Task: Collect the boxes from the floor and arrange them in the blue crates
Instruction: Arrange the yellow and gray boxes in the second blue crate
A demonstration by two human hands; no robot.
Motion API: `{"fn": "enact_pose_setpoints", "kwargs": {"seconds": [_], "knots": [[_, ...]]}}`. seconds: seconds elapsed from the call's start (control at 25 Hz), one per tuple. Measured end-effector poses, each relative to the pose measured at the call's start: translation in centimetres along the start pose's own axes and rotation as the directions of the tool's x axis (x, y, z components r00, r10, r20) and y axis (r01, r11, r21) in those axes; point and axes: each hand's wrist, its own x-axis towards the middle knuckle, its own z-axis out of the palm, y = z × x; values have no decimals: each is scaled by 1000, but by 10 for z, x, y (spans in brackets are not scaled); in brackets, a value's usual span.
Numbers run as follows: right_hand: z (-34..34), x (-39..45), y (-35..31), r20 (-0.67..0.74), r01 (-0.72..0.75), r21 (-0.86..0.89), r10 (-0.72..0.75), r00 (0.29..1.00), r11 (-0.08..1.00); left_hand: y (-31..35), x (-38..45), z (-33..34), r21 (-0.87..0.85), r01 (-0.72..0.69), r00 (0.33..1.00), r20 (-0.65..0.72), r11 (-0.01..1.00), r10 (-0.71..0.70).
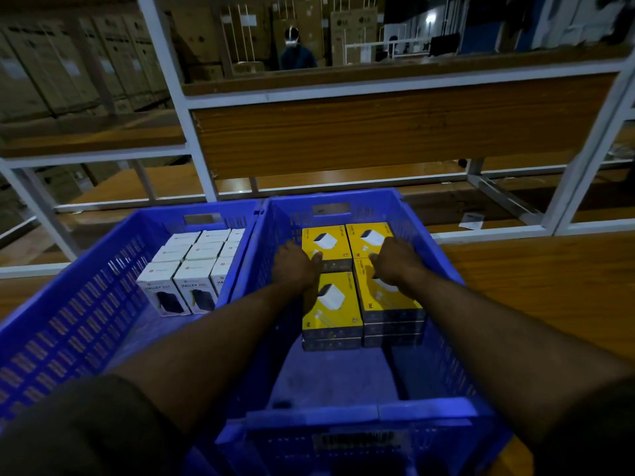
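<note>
Both arms outstretched, left hand and right hand flat-fingered on yellow boxes, grip open.

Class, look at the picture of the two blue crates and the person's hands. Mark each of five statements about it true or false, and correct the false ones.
1. The yellow boxes lie in the right crate. True.
2. The white boxes stand in the left crate. True.
3. The left hand reaches into the left crate. False: both hands are in the right crate.
4. The right hand rests on the yellow boxes. True.
5. The yellow boxes fill the right crate completely. False: its near part shows bare blue floor.
</note>
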Motion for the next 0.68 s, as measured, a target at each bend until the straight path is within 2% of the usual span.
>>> {"fn": "enact_pose_setpoints", "kwargs": {"seconds": [0.08, 0.16, 0.24, 0.32, 0.56, 0.68], "knots": [[6, 7, 1, -21, 80, -83, -82, 996, 993, 4, 7, 9, 0, 4, 1000, 16, 1000, -4], [15, 15, 3, -35, 117, -92, -121, 992, 989, 8, 15, 21, -91, 16, 998, 61, 996, -11], [25, 24, 4, -32, 88, -41, -89, 996, 995, 10, 24, 32, -223, 48, 997, 68, 974, -33], [34, 32, 4, 16, 47, -13, -47, 999, 999, 8, 29, 42, -268, 50, 997, 71, 962, -32], [54, 43, 1, 79, 116, -94, -109, 991, 989, 4, 27, 57, -227, 2, 1000, -5, 974, -3], [52, 46, 0, 76, 160, -136, -151, 986, 978, -2, 32, 57, -50, -103, 995, -9, 993, 103]]}}
